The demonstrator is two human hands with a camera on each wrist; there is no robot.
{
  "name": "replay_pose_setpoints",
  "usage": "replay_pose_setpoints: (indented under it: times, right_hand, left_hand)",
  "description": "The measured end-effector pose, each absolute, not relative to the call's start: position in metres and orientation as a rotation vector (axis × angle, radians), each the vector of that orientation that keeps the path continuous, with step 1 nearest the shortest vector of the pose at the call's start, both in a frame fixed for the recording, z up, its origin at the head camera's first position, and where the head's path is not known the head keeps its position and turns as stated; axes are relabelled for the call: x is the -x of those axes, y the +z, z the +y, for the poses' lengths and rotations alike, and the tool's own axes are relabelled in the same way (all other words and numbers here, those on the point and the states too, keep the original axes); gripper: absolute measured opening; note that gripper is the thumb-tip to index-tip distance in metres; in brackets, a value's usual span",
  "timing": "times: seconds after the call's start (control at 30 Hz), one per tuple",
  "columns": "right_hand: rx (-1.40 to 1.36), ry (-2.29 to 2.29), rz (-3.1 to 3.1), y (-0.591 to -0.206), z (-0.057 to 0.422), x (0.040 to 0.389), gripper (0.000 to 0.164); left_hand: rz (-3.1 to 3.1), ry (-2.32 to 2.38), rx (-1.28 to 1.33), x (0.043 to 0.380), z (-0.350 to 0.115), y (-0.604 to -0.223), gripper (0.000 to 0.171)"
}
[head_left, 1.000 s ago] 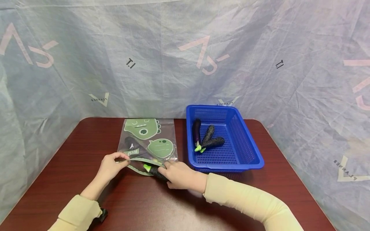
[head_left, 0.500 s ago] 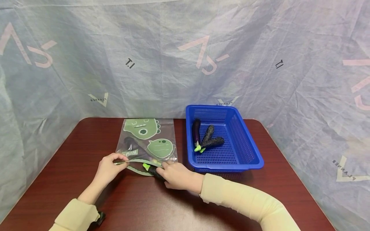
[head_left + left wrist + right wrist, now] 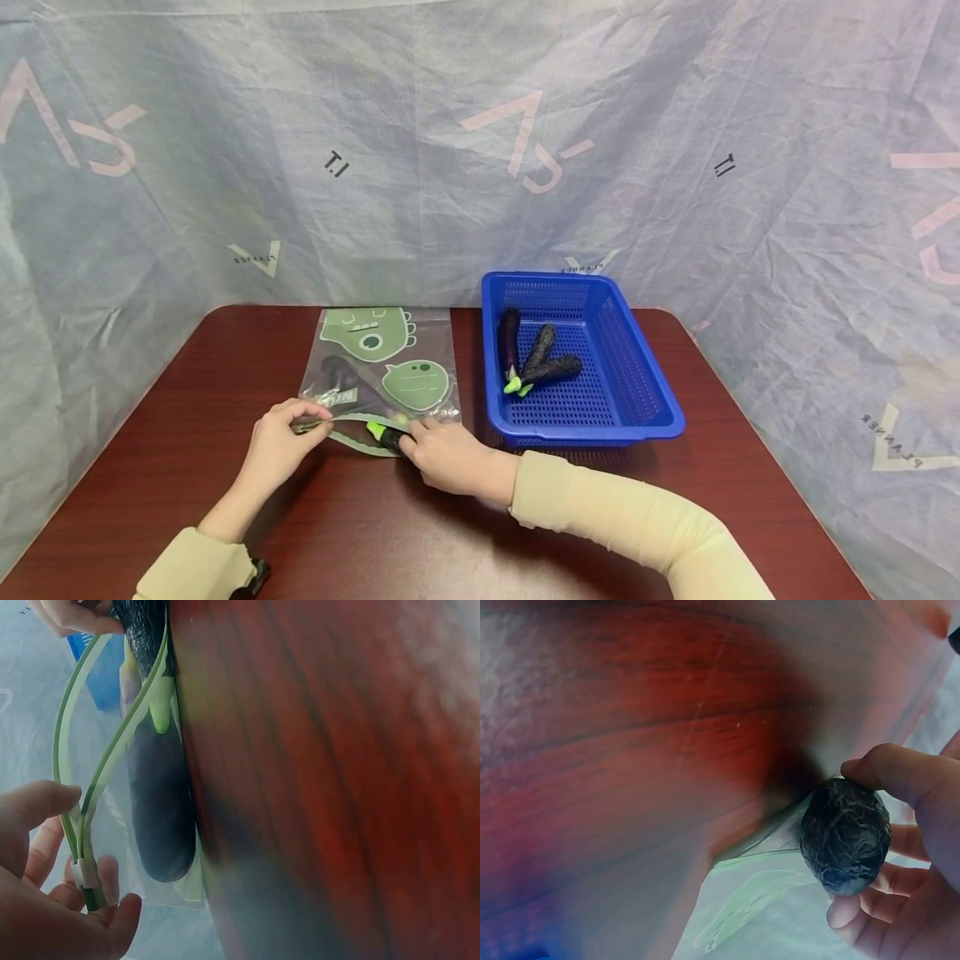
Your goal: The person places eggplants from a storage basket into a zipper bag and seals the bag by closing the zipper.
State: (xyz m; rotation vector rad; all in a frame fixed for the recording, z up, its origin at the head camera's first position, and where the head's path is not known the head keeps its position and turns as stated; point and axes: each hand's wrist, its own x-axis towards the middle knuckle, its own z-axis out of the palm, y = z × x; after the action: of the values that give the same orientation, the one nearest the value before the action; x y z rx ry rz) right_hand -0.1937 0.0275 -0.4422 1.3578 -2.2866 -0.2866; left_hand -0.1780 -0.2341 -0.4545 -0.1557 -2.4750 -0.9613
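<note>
A clear zip bag (image 3: pixel 441 333) with green cartoon prints lies on the table, its green-edged mouth held apart. At the mouth's left end my left hand (image 3: pixel 279 442) pinches the bag, close to a white slider (image 3: pixel 85 874) in the left wrist view. My right hand (image 3: pixel 453 457) grips a dark wrinkled eggplant (image 3: pixel 846 836) round its blunt end. That eggplant's bright green stem (image 3: pixel 377 431) points left, between the two lips of the mouth. Inside the bag lies another dark eggplant (image 3: pixel 161 810), smooth, seen through the plastic.
Right of the bag stands a blue perforated basket (image 3: pixel 637 379). Three eggplants (image 3: pixel 551 371) lie at its left side, one smooth and purple, two wrinkled. The reddish-brown wooden table (image 3: pixel 420 542) ends at a grey printed cloth (image 3: pixel 420 167) behind.
My right hand has moved left with the eggplant, whose stem sits further into the bag's mouth. The left hand has barely shifted, still pinching the bag.
</note>
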Motion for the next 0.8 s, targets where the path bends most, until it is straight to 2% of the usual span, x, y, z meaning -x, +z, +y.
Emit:
replay_pose_setpoints:
  times: [0.2, 0.5, 0.8]
  right_hand:
    - [-1.326, -0.361, -2.239, -0.4428, 0.0225, 0.1924, 0.01]
    - [-1.302, -0.342, -2.21, -0.4471, 0.0208, 0.1951, 0.014]
    - [-1.352, -0.304, -2.278, -0.4436, 0.0289, 0.1929, 0.042]
  left_hand:
    - [-2.461, -0.95, 0.153, 0.1777, -0.2342, -0.4542, 0.016]
    - [-2.455, -0.97, 0.145, 0.1763, -0.232, -0.4516, 0.017]
    - [-2.475, -0.975, 0.133, 0.1762, -0.2319, -0.4502, 0.017]
